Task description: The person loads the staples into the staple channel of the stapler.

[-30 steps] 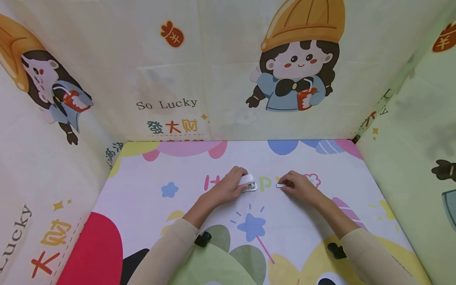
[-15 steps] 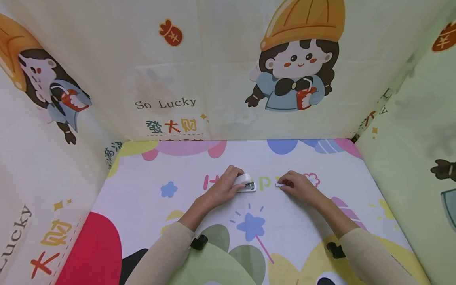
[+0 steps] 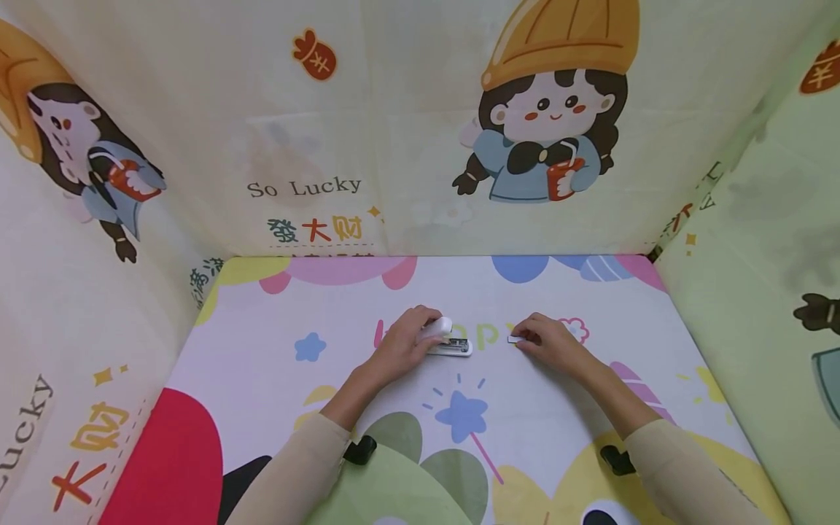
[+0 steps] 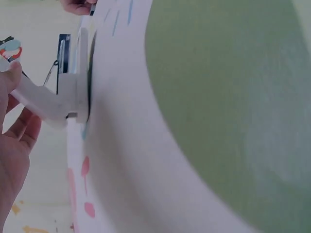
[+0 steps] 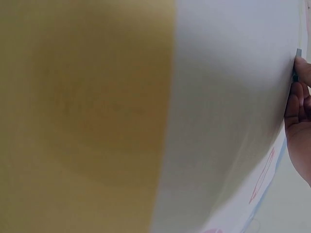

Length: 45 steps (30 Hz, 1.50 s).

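A white stapler lies with its base on the printed tabletop, its top cover swung up. My left hand grips that cover between thumb and fingers. In the left wrist view the dark staple channel is exposed, and a thin metal rod links it to the cover. To the right, my right hand pinches a short silvery strip, apparently staples, just above or on the table. Only one end of the strip shows beyond the fingertips in the right wrist view.
The tabletop bears cartoon prints and coloured letters. Patterned cloth walls stand at its back and both sides. Black wrist cameras sit at both cuffs.
My left hand has drawn leftward, swinging the stapler's cover farther up and back, so more of the staple channel shows. The right hand and its strip have stayed nearly still.
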Each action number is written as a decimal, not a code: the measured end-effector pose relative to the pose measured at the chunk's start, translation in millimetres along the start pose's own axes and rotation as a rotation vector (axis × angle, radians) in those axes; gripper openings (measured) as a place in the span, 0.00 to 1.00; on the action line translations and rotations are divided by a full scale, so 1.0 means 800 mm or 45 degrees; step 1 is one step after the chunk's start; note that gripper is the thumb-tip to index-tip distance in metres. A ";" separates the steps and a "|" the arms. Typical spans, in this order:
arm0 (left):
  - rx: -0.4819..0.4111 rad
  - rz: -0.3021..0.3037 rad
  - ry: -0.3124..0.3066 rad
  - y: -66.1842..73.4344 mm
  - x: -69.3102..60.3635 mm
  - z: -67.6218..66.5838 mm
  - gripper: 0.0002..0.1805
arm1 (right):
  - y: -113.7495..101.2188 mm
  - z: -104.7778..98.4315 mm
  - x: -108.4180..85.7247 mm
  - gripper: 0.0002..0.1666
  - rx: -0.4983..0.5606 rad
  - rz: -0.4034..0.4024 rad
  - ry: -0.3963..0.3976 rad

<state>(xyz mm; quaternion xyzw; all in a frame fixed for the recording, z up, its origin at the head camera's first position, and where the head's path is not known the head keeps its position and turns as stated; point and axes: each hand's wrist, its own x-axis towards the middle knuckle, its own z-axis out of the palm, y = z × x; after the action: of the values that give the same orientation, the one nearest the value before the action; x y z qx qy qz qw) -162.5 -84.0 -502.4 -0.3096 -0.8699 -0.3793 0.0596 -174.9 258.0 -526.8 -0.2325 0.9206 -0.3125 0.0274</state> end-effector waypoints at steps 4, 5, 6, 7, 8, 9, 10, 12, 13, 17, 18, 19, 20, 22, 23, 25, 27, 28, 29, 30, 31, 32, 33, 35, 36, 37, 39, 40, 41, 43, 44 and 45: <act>-0.043 -0.032 0.002 -0.002 -0.006 -0.007 0.20 | 0.002 0.000 0.000 0.09 0.007 0.003 0.002; -0.054 -0.034 -0.001 -0.002 -0.007 -0.008 0.20 | 0.003 0.000 0.000 0.09 0.009 0.013 0.003; -0.059 -0.034 -0.003 -0.002 -0.008 -0.009 0.20 | 0.003 0.000 0.000 0.09 0.010 0.014 0.002; -0.062 -0.036 -0.007 -0.002 -0.009 -0.009 0.20 | 0.003 0.000 0.000 0.09 0.012 0.013 0.001; -0.066 -0.036 -0.009 -0.002 -0.010 -0.010 0.20 | 0.003 0.000 0.000 0.09 0.009 0.009 0.001; -0.073 -0.035 -0.010 -0.001 -0.010 -0.010 0.20 | 0.003 0.000 0.000 0.09 0.008 0.002 0.000; -0.079 -0.034 -0.012 0.000 -0.010 -0.011 0.20 | 0.003 0.001 0.000 0.09 0.005 -0.005 -0.002; -0.085 -0.031 -0.010 0.001 -0.011 -0.011 0.20 | 0.003 0.001 0.000 0.09 -0.006 -0.016 -0.005; -0.088 -0.032 -0.007 0.001 -0.011 -0.011 0.20 | 0.003 0.001 0.001 0.09 -0.009 -0.024 -0.007; -0.088 -0.040 0.001 0.001 -0.010 -0.010 0.20 | 0.002 0.002 0.001 0.09 -0.020 -0.046 -0.012; -0.087 -0.039 0.002 0.001 -0.010 -0.009 0.20 | 0.002 0.002 0.001 0.09 -0.020 -0.046 -0.012; -0.083 -0.038 0.003 0.001 -0.010 -0.009 0.20 | 0.001 0.002 0.001 0.09 -0.019 -0.046 -0.013; -0.080 -0.036 0.002 0.000 -0.009 -0.008 0.20 | 0.001 0.002 0.001 0.10 -0.019 -0.044 -0.014; -0.073 -0.029 0.000 -0.001 -0.009 -0.008 0.20 | 0.001 0.002 0.002 0.10 -0.018 -0.035 -0.017; -0.070 -0.026 -0.001 -0.001 -0.008 -0.008 0.20 | 0.001 0.002 0.002 0.11 -0.018 -0.028 -0.017; -0.070 -0.022 -0.007 -0.001 -0.008 -0.008 0.20 | -0.001 0.002 0.002 0.13 -0.015 -0.015 -0.011; -0.074 -0.025 -0.014 0.000 -0.007 -0.007 0.20 | -0.005 0.003 0.002 0.15 -0.013 -0.008 -0.002; -0.076 -0.028 -0.017 0.000 -0.007 -0.007 0.19 | -0.008 0.003 0.002 0.15 -0.020 -0.008 0.004; -0.076 -0.028 -0.018 0.000 -0.007 -0.007 0.19 | -0.012 0.004 0.003 0.16 -0.029 -0.014 0.009; -0.076 -0.028 -0.018 0.001 -0.006 -0.007 0.19 | -0.017 0.005 0.005 0.17 -0.039 -0.030 0.017; -0.074 -0.029 -0.017 0.001 -0.006 -0.007 0.19 | -0.021 0.006 0.006 0.17 -0.042 -0.045 0.022; -0.069 -0.028 -0.015 0.001 -0.006 -0.006 0.19 | -0.026 0.008 0.008 0.17 -0.056 -0.066 0.026; -0.062 -0.027 -0.011 0.001 -0.006 -0.006 0.19 | -0.030 0.010 0.011 0.17 -0.068 -0.093 0.031; -0.051 -0.019 -0.005 0.002 -0.005 -0.005 0.20 | -0.039 0.015 0.016 0.18 -0.081 -0.131 0.034; -0.047 -0.017 -0.002 0.002 -0.005 -0.005 0.19 | -0.043 0.017 0.018 0.18 -0.080 -0.152 0.036; -0.043 -0.015 0.000 0.002 -0.005 -0.005 0.19 | -0.046 0.020 0.020 0.18 -0.078 -0.163 0.030; -0.039 -0.013 0.001 0.002 -0.005 -0.005 0.20 | -0.052 0.027 0.025 0.19 -0.080 -0.185 0.014; -0.039 -0.013 0.000 0.003 -0.005 -0.005 0.20 | -0.055 0.030 0.028 0.19 -0.080 -0.191 0.004; -0.039 -0.012 0.001 0.003 -0.004 -0.005 0.20 | -0.057 0.033 0.030 0.19 -0.081 -0.203 -0.008; -0.038 -0.015 -0.002 0.004 -0.004 -0.006 0.20 | -0.061 0.039 0.036 0.19 -0.084 -0.219 -0.028; -0.037 -0.019 -0.004 0.004 -0.003 -0.006 0.20 | -0.064 0.042 0.038 0.20 -0.084 -0.216 -0.040; -0.042 -0.021 -0.006 0.005 -0.003 -0.006 0.20 | -0.067 0.044 0.041 0.20 -0.079 -0.215 -0.048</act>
<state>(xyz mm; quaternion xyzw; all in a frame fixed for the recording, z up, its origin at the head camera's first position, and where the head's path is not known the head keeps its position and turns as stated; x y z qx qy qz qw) -158.8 -86.6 -497.3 -0.3041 -0.8663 -0.3932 0.0494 -174.9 186.4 -520.8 -0.3160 0.9063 -0.2805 0.0110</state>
